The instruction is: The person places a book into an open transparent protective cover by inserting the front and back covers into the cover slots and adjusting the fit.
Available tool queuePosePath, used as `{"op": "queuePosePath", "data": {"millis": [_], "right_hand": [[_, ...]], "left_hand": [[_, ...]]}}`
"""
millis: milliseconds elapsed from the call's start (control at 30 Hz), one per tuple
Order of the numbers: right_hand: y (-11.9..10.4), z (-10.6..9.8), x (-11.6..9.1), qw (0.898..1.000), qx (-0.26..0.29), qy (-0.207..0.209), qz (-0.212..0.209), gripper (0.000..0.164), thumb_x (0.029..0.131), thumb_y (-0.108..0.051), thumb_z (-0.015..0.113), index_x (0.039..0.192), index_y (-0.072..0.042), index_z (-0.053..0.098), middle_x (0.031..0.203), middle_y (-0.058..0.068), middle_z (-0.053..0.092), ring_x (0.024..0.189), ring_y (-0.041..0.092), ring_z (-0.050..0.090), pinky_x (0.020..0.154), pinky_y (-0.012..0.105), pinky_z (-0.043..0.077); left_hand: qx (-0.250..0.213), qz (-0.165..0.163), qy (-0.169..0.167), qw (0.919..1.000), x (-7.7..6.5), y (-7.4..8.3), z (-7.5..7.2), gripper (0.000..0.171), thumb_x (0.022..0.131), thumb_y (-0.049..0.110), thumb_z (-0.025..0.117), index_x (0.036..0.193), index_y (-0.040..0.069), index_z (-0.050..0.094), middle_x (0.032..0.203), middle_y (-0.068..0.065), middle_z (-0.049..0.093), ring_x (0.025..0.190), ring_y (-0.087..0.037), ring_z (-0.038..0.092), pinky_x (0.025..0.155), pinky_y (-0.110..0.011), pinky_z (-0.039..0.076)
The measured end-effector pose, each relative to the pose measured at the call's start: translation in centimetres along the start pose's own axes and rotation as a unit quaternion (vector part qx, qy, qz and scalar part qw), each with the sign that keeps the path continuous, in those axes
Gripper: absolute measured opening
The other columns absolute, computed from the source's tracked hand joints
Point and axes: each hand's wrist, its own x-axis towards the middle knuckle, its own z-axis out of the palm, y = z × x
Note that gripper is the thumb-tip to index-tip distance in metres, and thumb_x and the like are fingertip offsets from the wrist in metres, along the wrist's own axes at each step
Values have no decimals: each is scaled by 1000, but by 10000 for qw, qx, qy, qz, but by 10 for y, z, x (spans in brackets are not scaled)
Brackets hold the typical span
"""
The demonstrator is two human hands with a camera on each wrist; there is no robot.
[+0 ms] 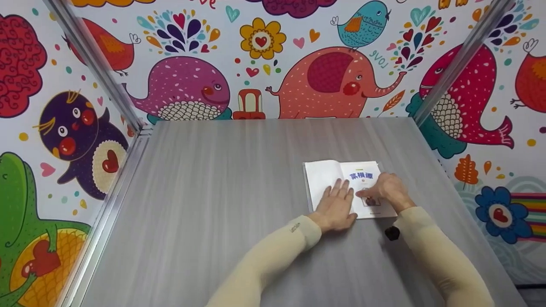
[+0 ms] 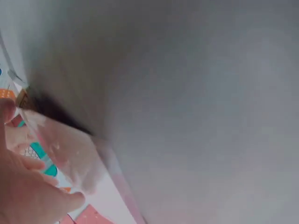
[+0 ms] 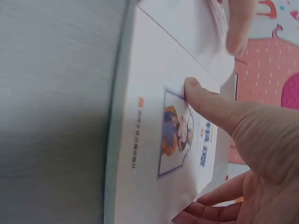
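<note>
Open book [image 1: 323,172] on worktop [image 1: 213,192]. Left hand [image 1: 334,209] flat on it, fingers spread. Right hand [image 1: 387,188] grips right edge, thumb across printed page [image 1: 361,175].

Desk [image 1: 204,192]: grey, wood-grained. Metal rail [image 1: 115,200] along its left edge. Back wall [image 1: 228,38]: white, printed with purple whale [image 1: 187,85], coral elephant [image 1: 324,98], blue bird [image 1: 362,27]. Left wall [image 1: 17,132]: penguin [image 1: 72,125], green reptile [image 1: 17,192]. Right wall [image 1: 520,170]: red whale [image 1: 480,98], blue flower [image 1: 488,215]. Metal posts [image 1: 98,64], two, silver-coloured, at back corners.
</note>
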Motion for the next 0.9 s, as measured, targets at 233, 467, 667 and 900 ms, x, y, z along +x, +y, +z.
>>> {"op": "queuePosePath", "data": {"millis": [233, 467, 667, 900], "right_hand": [[8, -6, 9, 9981, 514, -209, 278, 124, 82, -62, 95, 159, 19, 41, 159, 41, 52, 128, 44, 59, 126, 64, 48], [18, -11, 14, 9976, 660, -37, 193, 113, 88, -59, 90, 155, 20, 45, 151, 39, 59, 119, 41, 59, 118, 59, 53], [21, -13, 10, 9925, 1183, -100, 292, 107, 90, -51, 90, 159, 17, 43, 156, 37, 55, 126, 42, 57, 123, 61, 49], [18, -16, 4, 9839, 1755, -3, 348, 98, 91, -50, 90, 157, 11, 50, 153, 33, 59, 130, 43, 57, 126, 62, 47]], "left_hand": [[684, 520, -267, 9959, 2, 9, 4, 71, 115, 58, 45, 174, 19, 43, 186, 3, 35, 176, -19, 28, 143, -41, 25], [763, 646, -352, 9944, 3, 9, 0, 69, 116, 54, 44, 175, 18, 42, 186, 3, 34, 176, -19, 28, 144, -41, 25], [824, 653, -419, 9936, 4, 9, -1, 72, 115, 58, 46, 175, 19, 41, 187, 4, 32, 176, -18, 26, 143, -41, 25], [676, 647, -579, 9939, 5, 8, 2, 76, 113, 60, 47, 176, 19, 38, 188, 3, 31, 177, -19, 25, 144, -41, 23]]}}
